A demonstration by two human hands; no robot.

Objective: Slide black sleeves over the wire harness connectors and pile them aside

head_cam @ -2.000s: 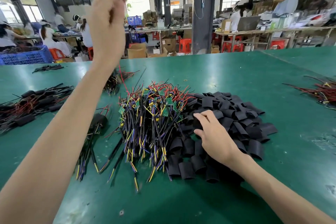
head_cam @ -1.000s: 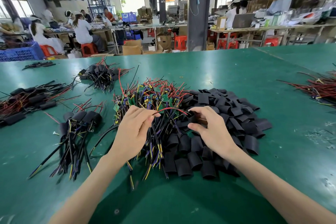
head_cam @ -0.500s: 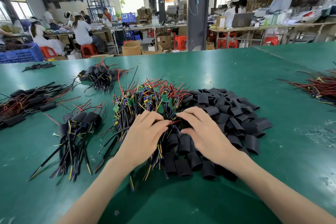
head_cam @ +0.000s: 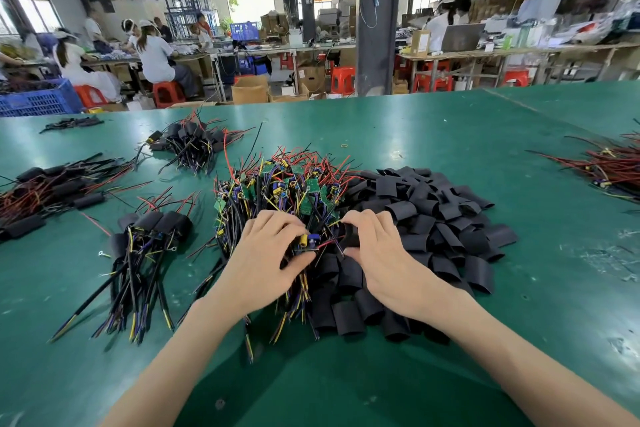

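Where the green table [head_cam: 398, 128] meets the left edge of view, sleeved harnesses [head_cam: 52, 191] lie spread with red wires trailing right. Nearer, a smaller finished pile [head_cam: 149, 236] has its black-sleeved ends away from the person and its wire tails toward them, long axis near to far. In the middle sits the heap of bare wire harnesses [head_cam: 277, 191], green boards at the far end, tails toward the person. Over its near part the left hand [head_cam: 266, 263], palm down and fingers curled, has its grip closed on a small board end [head_cam: 306, 242] that points right. Just beside it the right hand [head_cam: 384, 253] pinches one black sleeve [head_cam: 349, 236] between thumb and fingertips, its mouth facing left toward that board. Rightward lies the heap of black sleeves [head_cam: 446, 218], then, well apart, a bundle of red wires [head_cam: 609, 166].
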